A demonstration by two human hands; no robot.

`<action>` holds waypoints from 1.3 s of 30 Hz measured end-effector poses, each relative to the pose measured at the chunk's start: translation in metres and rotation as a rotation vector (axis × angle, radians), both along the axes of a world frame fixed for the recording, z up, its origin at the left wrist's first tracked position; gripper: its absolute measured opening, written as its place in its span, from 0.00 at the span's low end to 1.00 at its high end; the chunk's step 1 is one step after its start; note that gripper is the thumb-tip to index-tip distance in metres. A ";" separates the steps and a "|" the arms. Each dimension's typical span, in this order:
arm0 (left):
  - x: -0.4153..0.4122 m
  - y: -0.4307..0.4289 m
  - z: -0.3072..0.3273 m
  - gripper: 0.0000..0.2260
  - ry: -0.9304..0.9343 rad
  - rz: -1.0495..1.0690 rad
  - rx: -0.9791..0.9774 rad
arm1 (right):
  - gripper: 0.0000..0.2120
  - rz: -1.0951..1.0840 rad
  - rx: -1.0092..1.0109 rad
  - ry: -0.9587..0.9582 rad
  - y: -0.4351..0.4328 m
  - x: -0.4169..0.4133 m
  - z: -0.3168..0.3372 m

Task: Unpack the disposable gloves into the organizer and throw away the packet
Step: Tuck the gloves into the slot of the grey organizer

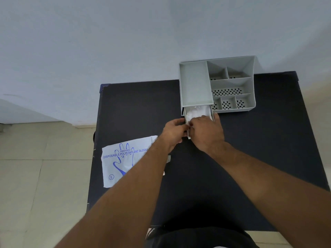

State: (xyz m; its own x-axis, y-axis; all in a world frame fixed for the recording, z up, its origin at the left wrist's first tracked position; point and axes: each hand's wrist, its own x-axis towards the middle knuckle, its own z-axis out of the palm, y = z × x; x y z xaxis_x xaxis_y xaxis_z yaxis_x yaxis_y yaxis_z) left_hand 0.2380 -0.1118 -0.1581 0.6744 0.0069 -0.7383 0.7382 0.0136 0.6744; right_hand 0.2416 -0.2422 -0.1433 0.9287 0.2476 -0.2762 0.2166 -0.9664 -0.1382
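Both hands are working at the pulled-out drawer (197,113) of a grey desk organizer (216,85) at the upper right of a black table (139,108). The left hand (174,134) is gripping the drawer's front corner, fingers curled; the right hand (207,133) is pressing on the white disposable gloves (194,111) inside, fingers together. The flat glove packet (125,161) is lying at centre left.

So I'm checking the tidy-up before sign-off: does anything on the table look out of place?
Only the glove packet: it lies flat at the table's left edge, overhanging slightly, not yet thrown away. The organizer's drawer is open with gloves inside, both hands at its front.
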 end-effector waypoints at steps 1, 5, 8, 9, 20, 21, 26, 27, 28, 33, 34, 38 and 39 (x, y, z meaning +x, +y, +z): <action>0.000 -0.001 0.000 0.18 -0.001 0.005 0.007 | 0.14 0.009 -0.001 0.004 -0.001 -0.002 0.000; -0.002 -0.002 0.001 0.17 -0.014 0.025 0.020 | 0.19 0.019 -0.002 0.016 -0.003 -0.006 -0.002; -0.004 -0.002 0.002 0.17 -0.018 0.029 0.036 | 0.20 0.020 0.006 0.054 -0.005 -0.005 0.000; -0.005 -0.002 0.003 0.17 -0.013 0.030 0.038 | 0.21 0.028 0.008 0.062 -0.006 -0.005 0.001; -0.004 -0.004 0.003 0.16 -0.014 0.021 0.107 | 0.22 0.062 0.035 0.090 -0.011 -0.013 0.003; -0.004 -0.004 0.002 0.16 -0.018 0.033 0.104 | 0.23 0.072 0.030 0.100 -0.011 -0.014 0.003; -0.003 -0.003 -0.006 0.16 -0.024 0.162 0.029 | 0.34 0.087 0.010 0.150 -0.013 -0.018 -0.002; -0.003 -0.002 -0.007 0.16 -0.023 0.175 0.017 | 0.36 0.088 0.008 0.153 -0.013 -0.018 -0.003; -0.003 -0.002 -0.007 0.17 -0.022 0.179 0.009 | 0.37 0.093 0.007 0.155 -0.013 -0.018 -0.003; -0.011 0.003 -0.001 0.17 0.070 0.074 -0.013 | 0.30 0.079 0.019 0.102 -0.013 -0.019 0.001; -0.012 0.004 0.003 0.15 0.113 0.034 -0.027 | 0.26 0.061 0.040 0.056 -0.014 -0.020 0.000; -0.013 0.003 0.011 0.12 0.203 -0.058 -0.047 | 0.16 -0.003 0.023 -0.133 -0.014 -0.027 -0.004; -0.013 0.002 0.011 0.11 0.197 -0.052 -0.045 | 0.15 0.002 0.002 -0.156 -0.014 -0.028 -0.005</action>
State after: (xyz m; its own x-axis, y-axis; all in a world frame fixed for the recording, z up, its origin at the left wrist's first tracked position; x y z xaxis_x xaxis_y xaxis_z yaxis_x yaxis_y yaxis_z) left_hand 0.2253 -0.1099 -0.1471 0.5154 -0.0600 -0.8548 0.8564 -0.0008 0.5164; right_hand 0.2135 -0.2562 -0.1478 0.9597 0.2502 -0.1282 0.2377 -0.9657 -0.1046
